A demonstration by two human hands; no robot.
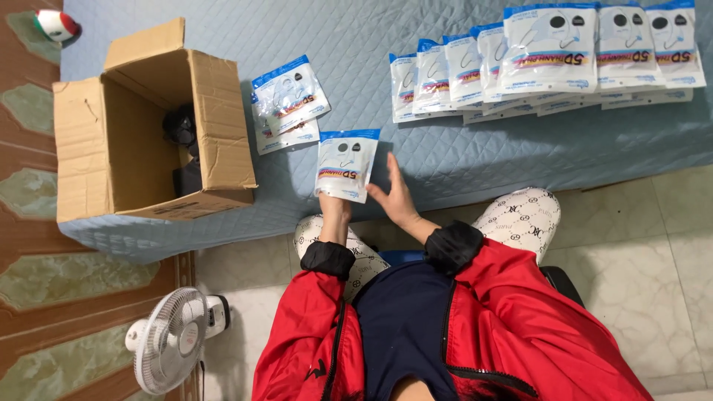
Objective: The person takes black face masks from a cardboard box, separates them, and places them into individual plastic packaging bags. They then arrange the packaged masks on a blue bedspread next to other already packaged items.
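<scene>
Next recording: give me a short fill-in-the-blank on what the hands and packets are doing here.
1. The left hand holds one flat ____ by its lower edge.
2. The right hand rests open on the blue quilted ____.
3. The cardboard box lies with its flaps ____.

Missing words: packet; cover; open

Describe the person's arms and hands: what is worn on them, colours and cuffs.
Both arms wear a red zip-up jacket with loose sleeves ending in gathered black cuffs at the wrists. The left hand and right hand are bare: no gloves, and no rings or watch can be made out. A small black mark shows low on the left sleeve; the right sleeve looks plain.
</scene>
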